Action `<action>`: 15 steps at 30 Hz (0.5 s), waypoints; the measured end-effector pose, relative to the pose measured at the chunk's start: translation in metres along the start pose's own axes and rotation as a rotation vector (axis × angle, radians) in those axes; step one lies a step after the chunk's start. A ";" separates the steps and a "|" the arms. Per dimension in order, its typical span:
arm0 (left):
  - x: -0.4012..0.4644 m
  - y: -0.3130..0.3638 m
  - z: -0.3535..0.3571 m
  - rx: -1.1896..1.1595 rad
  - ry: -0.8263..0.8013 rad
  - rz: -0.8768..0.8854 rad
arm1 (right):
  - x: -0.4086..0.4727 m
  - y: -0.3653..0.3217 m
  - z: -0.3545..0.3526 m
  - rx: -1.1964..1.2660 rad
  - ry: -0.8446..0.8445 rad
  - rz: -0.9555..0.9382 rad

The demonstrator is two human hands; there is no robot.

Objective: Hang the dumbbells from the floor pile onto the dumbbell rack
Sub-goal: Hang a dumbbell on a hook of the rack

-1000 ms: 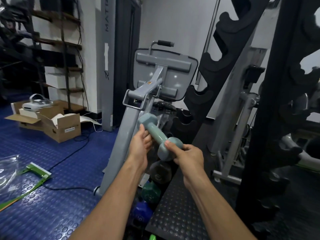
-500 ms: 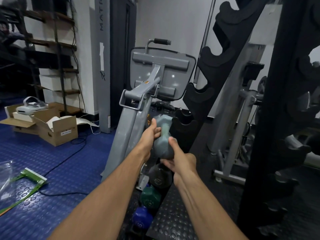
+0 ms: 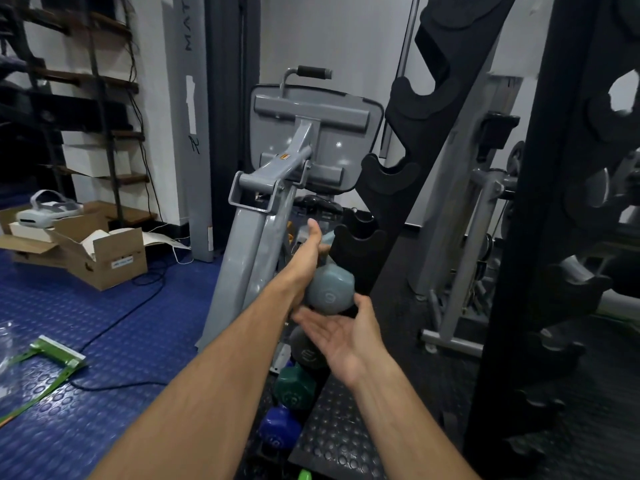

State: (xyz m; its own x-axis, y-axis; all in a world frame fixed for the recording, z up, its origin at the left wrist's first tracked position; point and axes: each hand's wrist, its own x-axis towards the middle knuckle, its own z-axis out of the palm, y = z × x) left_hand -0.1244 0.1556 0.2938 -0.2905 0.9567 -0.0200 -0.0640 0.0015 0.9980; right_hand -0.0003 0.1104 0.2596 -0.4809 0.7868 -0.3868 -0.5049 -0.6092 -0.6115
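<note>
A grey-blue dumbbell (image 3: 329,294) is held up in front of the black notched dumbbell rack (image 3: 408,140), near its lower cradles. My left hand (image 3: 306,254) grips the dumbbell's handle, thumb pointing up; the far head is mostly hidden behind it. My right hand (image 3: 339,336) lies palm up with straight fingers just under the near head and holds nothing. Lower down on the rack sit a dark grey dumbbell (image 3: 306,351), a green dumbbell (image 3: 294,388) and a blue dumbbell (image 3: 278,429). The rack's second upright (image 3: 540,202) stands close on the right.
A grey gym machine (image 3: 263,209) leans just left of the rack. On the blue floor at left are an open cardboard box (image 3: 104,258), a white headset (image 3: 45,209), a black cable (image 3: 114,327) and a green strip (image 3: 55,355). A black studded mat (image 3: 339,438) lies under the rack.
The dumbbell turned end-on and moved forward toward the rack's lower cradles. My right hand let go of its near head and now lies flat beneath it. My left hand kept its grip.
</note>
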 end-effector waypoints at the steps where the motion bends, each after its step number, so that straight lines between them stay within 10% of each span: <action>1: -0.002 0.002 0.004 -0.002 0.003 0.025 | 0.000 0.001 -0.003 -0.019 0.025 0.016; 15: -0.008 -0.005 0.006 0.034 -0.017 0.082 | 0.006 -0.022 -0.017 -0.430 0.213 -0.290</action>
State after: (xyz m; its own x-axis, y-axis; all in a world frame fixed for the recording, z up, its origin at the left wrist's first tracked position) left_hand -0.1161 0.1496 0.2889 -0.2767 0.9589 0.0622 -0.0084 -0.0672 0.9977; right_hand 0.0206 0.1306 0.2589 -0.1879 0.9458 -0.2649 -0.2357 -0.3053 -0.9226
